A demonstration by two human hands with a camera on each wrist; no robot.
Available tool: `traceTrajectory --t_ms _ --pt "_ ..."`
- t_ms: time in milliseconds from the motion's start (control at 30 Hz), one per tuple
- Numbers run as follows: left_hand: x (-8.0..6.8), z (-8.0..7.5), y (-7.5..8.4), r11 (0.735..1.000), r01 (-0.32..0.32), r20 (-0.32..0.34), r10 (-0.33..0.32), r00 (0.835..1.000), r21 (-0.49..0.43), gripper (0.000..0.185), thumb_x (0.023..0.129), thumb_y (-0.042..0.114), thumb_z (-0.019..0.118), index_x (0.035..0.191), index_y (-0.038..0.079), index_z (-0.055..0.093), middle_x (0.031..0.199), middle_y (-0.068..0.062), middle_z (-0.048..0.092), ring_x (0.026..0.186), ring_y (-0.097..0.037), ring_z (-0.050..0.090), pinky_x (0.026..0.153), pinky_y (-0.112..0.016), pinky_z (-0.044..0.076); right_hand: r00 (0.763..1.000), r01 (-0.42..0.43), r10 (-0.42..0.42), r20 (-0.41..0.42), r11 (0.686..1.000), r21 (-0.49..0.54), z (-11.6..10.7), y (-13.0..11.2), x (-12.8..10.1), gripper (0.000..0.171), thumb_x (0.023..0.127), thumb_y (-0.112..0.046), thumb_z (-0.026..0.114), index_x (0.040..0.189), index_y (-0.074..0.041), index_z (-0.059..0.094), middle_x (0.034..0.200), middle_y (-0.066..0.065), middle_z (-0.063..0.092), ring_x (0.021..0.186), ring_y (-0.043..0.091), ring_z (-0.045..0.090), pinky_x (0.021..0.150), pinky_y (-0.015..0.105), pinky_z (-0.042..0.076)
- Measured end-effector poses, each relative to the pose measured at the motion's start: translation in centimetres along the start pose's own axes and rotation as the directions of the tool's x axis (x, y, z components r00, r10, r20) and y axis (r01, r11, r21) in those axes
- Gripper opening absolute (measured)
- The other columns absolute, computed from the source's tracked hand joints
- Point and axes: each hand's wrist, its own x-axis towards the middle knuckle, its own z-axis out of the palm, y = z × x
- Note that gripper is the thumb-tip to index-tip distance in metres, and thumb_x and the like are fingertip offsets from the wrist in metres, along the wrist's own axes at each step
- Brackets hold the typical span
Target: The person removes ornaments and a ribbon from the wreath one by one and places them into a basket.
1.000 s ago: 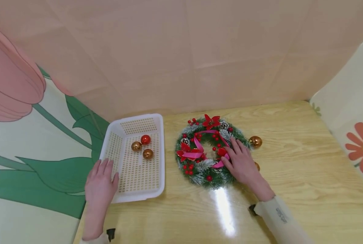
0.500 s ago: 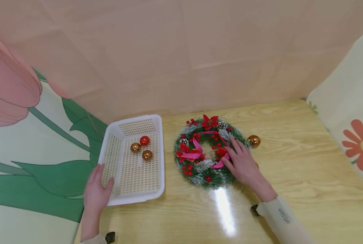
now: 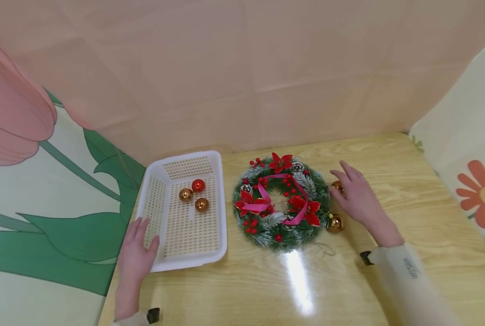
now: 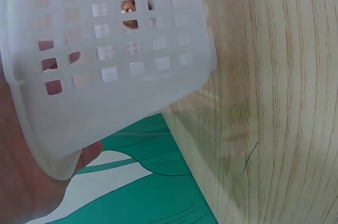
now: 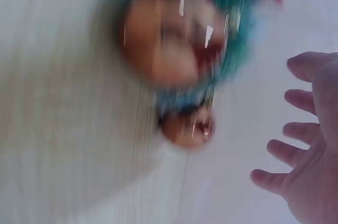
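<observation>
White perforated plastic basket [image 3: 161,265] on a wooden counter [image 3: 389,181], gripped by the left hand [image 3: 138,253]; right hand [image 3: 358,197], fingers spread, hovers at a gold bauble [image 3: 337,185] beside a green wreath [image 3: 281,203].

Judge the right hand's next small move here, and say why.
Probably closing its fingers on the gold bauble beside the wreath: the right hand hovers open right at it, while the left hand holds the white basket with three baubles inside.

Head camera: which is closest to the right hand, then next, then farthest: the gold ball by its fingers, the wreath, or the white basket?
1. Gold ball, at the right hand's fingers.
2. Wreath, just left of it.
3. White basket, far left.
</observation>
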Motion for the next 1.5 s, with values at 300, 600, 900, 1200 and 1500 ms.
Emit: traceTrajectory --t_ms 300,600,900,1200,1500 --pt "-0.2 0.1 0.4 0.999 -0.036 -0.028 0.036 0.999 0.014 0.054 0.085 0.003 0.075 0.135 -0.007 0.059 0.140 -0.032 0.053 0.131 -0.054 0.046 0.100 -0.068 0.041 0.964 -0.072 0.068 0.256 0.997 0.004 0.0 3.9 0.6 0.059 0.095 -0.007 0.068 0.144 0.013 0.043 0.148 0.044 0.031 0.128 0.067 0.035 0.105 0.075 0.030" --pt "0.4 0.5 1.0 1.000 -0.005 0.009 0.004 1.000 0.019 0.054 0.087 0.004 0.074 0.138 -0.005 0.057 0.144 -0.029 0.051 0.136 -0.052 0.043 0.094 -0.069 0.045 0.977 -0.021 0.013 0.214 0.999 0.037 1.9 4.8 0.7 0.055 0.089 0.005 0.071 0.139 0.012 0.049 0.136 0.037 0.050 0.118 0.058 0.052 0.097 0.070 0.043" --pt "0.4 0.2 1.5 0.999 0.025 0.020 -0.026 0.999 0.042 0.057 0.087 0.009 0.077 0.139 -0.005 0.057 0.144 -0.030 0.051 0.136 -0.051 0.043 0.094 -0.070 0.044 0.986 0.014 -0.014 0.163 1.000 0.003 1.2 4.6 0.9 0.058 0.084 0.005 0.076 0.137 0.009 0.053 0.132 0.034 0.056 0.115 0.056 0.056 0.095 0.069 0.046" --pt "0.5 0.3 1.1 0.999 0.018 0.002 -0.019 1.000 0.035 0.055 0.087 0.010 0.076 0.138 -0.004 0.058 0.142 -0.028 0.053 0.135 -0.052 0.043 0.092 -0.070 0.046 0.991 0.132 -0.132 0.016 0.991 -0.021 -0.4 2.2 1.6 0.053 0.081 0.007 0.079 0.130 0.008 0.058 0.125 0.032 0.060 0.108 0.055 0.058 0.088 0.069 0.047" --pt "0.3 0.4 1.1 0.999 0.022 -0.001 -0.022 1.000 0.029 0.052 0.088 0.008 0.075 0.136 -0.005 0.060 0.143 -0.029 0.053 0.136 -0.050 0.043 0.090 -0.070 0.047 0.974 0.225 -0.225 -0.025 0.974 -0.033 -1.7 -0.7 3.0 0.054 0.080 0.007 0.082 0.129 0.006 0.061 0.127 0.029 0.060 0.110 0.051 0.057 0.090 0.066 0.048"
